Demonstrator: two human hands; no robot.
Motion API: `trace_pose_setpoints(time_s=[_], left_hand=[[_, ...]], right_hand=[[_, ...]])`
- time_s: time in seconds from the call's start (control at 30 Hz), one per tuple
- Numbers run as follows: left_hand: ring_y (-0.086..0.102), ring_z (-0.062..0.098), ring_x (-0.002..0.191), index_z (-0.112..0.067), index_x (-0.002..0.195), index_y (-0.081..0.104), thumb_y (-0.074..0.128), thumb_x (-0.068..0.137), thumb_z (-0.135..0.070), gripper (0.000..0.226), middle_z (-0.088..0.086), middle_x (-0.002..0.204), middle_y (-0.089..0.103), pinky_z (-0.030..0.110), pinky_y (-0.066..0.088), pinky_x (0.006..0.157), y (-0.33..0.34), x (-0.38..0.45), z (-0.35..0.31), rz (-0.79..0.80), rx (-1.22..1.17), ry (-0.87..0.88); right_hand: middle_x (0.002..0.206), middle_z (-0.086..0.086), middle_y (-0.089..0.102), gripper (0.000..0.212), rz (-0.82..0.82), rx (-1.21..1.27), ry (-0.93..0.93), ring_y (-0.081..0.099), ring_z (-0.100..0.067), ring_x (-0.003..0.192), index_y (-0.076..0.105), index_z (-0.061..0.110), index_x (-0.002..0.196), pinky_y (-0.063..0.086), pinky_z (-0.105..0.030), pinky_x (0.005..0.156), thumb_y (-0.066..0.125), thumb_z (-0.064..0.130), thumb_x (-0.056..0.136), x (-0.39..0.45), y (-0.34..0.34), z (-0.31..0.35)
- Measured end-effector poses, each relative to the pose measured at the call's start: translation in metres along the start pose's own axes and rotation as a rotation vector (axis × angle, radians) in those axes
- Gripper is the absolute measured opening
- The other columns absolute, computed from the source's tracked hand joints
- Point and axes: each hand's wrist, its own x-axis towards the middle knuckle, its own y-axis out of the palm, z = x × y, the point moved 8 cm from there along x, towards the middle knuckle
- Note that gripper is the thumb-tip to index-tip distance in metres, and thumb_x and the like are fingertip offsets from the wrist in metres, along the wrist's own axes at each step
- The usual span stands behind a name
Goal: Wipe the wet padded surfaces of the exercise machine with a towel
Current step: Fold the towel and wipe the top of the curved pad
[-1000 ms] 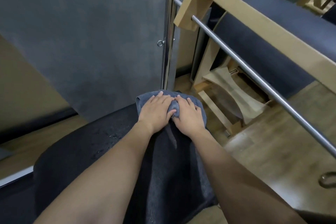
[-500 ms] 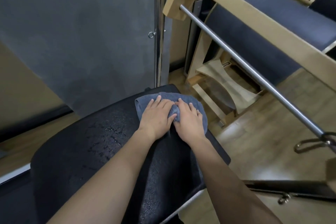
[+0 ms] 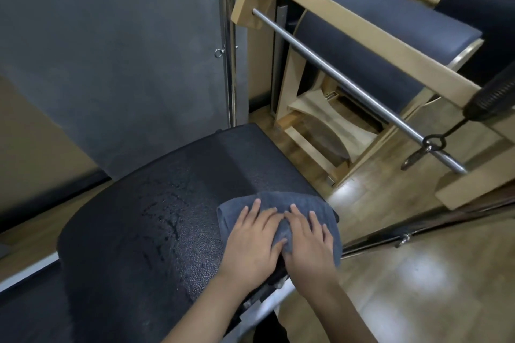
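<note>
A black padded surface (image 3: pixel 156 225) of the exercise machine fills the lower left, with water droplets shining across its middle. A strip along its right side looks duller and drier. A grey-blue towel (image 3: pixel 281 200) lies bunched at the pad's right edge. My left hand (image 3: pixel 252 242) and my right hand (image 3: pixel 308 245) press flat on the towel side by side, fingers spread and pointing away from me.
A steel bar (image 3: pixel 348 81) runs diagonally across the right, held by a pale wooden frame (image 3: pixel 328 14). A spring with a hook (image 3: pixel 434 145) hangs on the bar. Behind stands a padded barrel (image 3: pixel 370 36) on a wooden base. A chrome pole (image 3: pixel 228 44) rises by the grey wall.
Both hands have dragged the towel from the pad's far end back toward me along its right side, leaving a drier strip behind. My view has tipped upward.
</note>
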Motion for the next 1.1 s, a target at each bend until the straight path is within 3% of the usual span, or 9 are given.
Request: trace_pose_setpoints(time_s=[0.17,0.3,0.4,0.63,0.77,0.9,1.0,1.1], left_hand=[[0.041,0.026,0.141,-0.023,0.134,0.055,0.042,0.093,-0.049,0.050,-0.007,0.136,0.059,0.043,0.032,0.116,0.007,-0.006,-0.011,0.007,0.079,0.013],[0.023,0.025,0.150,-0.021,0.144,0.043,0.026,0.096,-0.049,0.058,-0.003,0.150,0.046,0.040,0.015,0.122,0.006,0.032,-0.005,0.072,0.019,0.003],[0.014,0.024,0.152,-0.022,0.148,0.035,0.035,0.102,-0.043,0.051,-0.003,0.156,0.037,0.039,0.009,0.123,0.004,0.073,0.003,0.151,0.016,-0.017],[0.020,0.024,0.150,-0.024,0.141,0.043,0.044,0.100,-0.038,0.044,-0.002,0.149,0.045,0.042,0.013,0.120,0.005,0.130,0.023,0.182,-0.052,-0.118],[0.019,0.024,0.150,-0.023,0.143,0.041,0.044,0.099,-0.040,0.047,-0.003,0.151,0.043,0.043,0.013,0.122,0.000,0.094,0.024,0.134,-0.039,-0.105],[0.027,0.021,0.148,-0.023,0.142,0.046,0.039,0.096,-0.044,0.052,-0.005,0.148,0.048,0.042,0.018,0.122,-0.010,0.017,0.022,-0.042,-0.075,-0.113],[0.025,0.016,0.148,-0.025,0.141,0.046,0.041,0.096,-0.043,0.049,-0.010,0.148,0.046,0.039,0.016,0.120,-0.009,-0.036,0.020,-0.090,-0.088,-0.165],[0.028,0.016,0.146,-0.025,0.139,0.048,0.045,0.092,-0.045,0.051,-0.010,0.147,0.048,0.038,0.018,0.115,-0.004,-0.068,0.022,-0.062,-0.043,-0.183]], right_hand=[[0.164,0.015,0.008,0.057,0.003,-0.004,-0.009,0.004,-0.024,0.152,0.027,0.031,0.152,0.007,-0.045,0.120,0.046,0.035,0.098,-0.013,0.003,-0.010],[0.164,0.014,0.009,0.055,0.018,0.048,0.000,0.003,-0.023,0.152,0.022,0.032,0.152,0.007,-0.045,0.121,0.038,0.035,0.100,0.024,-0.012,-0.014],[0.163,0.008,0.019,0.053,0.003,0.070,0.011,0.013,-0.027,0.150,0.026,0.030,0.150,0.016,-0.049,0.119,0.042,0.035,0.099,0.059,-0.023,-0.017],[0.156,0.001,0.036,0.057,0.038,0.154,0.028,0.024,-0.030,0.146,0.031,0.026,0.148,0.022,-0.053,0.115,0.049,0.033,0.094,0.117,-0.033,-0.021],[0.162,0.005,0.024,0.056,0.009,0.084,-0.038,0.016,-0.030,0.149,0.027,0.027,0.150,0.014,-0.052,0.119,0.044,0.034,0.097,0.086,-0.027,-0.006],[0.162,0.012,0.018,0.056,0.009,0.005,-0.126,0.010,-0.026,0.151,0.028,0.029,0.151,0.003,-0.045,0.120,0.040,0.036,0.097,0.036,-0.011,0.016],[0.149,0.009,0.048,0.056,-0.009,-0.076,-0.157,0.045,-0.032,0.137,0.051,0.026,0.136,0.020,-0.046,0.110,0.045,0.038,0.082,-0.004,0.001,0.033],[0.138,0.007,0.059,0.062,-0.002,-0.118,-0.203,0.058,-0.032,0.124,0.052,0.026,0.129,0.028,-0.047,0.103,0.042,0.043,0.070,-0.028,0.010,0.045]])
